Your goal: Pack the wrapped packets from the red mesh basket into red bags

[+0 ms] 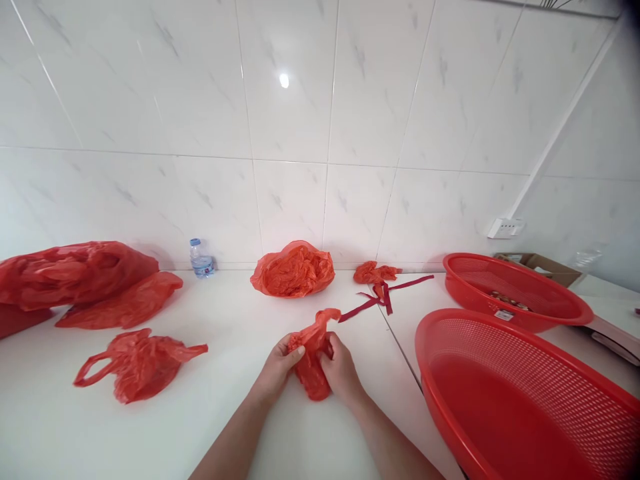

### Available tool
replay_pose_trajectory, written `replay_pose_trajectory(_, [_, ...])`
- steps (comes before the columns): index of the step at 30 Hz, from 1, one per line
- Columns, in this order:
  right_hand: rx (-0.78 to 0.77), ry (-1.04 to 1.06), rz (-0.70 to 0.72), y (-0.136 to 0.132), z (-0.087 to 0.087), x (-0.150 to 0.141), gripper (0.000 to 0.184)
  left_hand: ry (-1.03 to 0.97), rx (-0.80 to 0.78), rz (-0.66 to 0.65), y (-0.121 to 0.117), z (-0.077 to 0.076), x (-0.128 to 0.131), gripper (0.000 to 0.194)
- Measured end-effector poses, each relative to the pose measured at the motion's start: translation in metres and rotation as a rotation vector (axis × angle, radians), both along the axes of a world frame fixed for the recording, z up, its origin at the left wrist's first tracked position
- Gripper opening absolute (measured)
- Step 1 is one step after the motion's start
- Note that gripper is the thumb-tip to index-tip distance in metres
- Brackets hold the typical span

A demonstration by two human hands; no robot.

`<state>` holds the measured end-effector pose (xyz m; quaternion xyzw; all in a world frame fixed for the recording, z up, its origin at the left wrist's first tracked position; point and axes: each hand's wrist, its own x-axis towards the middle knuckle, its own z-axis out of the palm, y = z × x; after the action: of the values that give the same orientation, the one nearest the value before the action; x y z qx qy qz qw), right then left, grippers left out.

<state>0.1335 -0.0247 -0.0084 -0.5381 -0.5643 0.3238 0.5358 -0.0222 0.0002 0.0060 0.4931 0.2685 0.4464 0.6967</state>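
Observation:
A crumpled red plastic bag (314, 373) is between my two hands, just above the white table. My left hand (281, 363) pinches its left side, with the thumb on top. My right hand (341, 367) grips the right side, its fingertips partly hidden by the plastic. The bag's top sticks up loosely between the hands. Beyond them, dark red ribbon strips (383, 297) lie on the table near a small crumpled red bag (373, 272). A wider heap of red bags (295, 270) sits against the wall.
On the left are a red bag with handles (145, 367) and a large red bundle (80, 273). A water bottle (201, 260) stands by the wall. At right, a red basket (500, 393) is in front of another basket (515, 287) containing small brownish pieces. Behind it is a cardboard box (555, 270).

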Motion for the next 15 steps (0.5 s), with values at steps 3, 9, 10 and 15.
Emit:
replay_pose_trajectory(3, [0.028,0.032,-0.181,0.008,-0.001,0.017,0.006,-0.021,0.003,0.125,0.01,-0.006,-0.008,0.024])
replay_pose_trajectory(9, [0.038,0.105,-0.55,0.018,-0.002,0.06,0.016,-0.036,0.052,0.348,0.026,-0.011,-0.027,0.025])
replay_pose_trajectory(10, [0.027,0.135,-0.584,0.018,-0.001,0.064,0.02,-0.033,0.057,0.374,0.027,-0.011,-0.029,0.025])
replay_pose_trajectory(15, [-0.049,0.313,-0.486,0.014,-0.001,0.068,0.042,0.0,0.103,0.53,0.031,-0.013,-0.034,0.024])
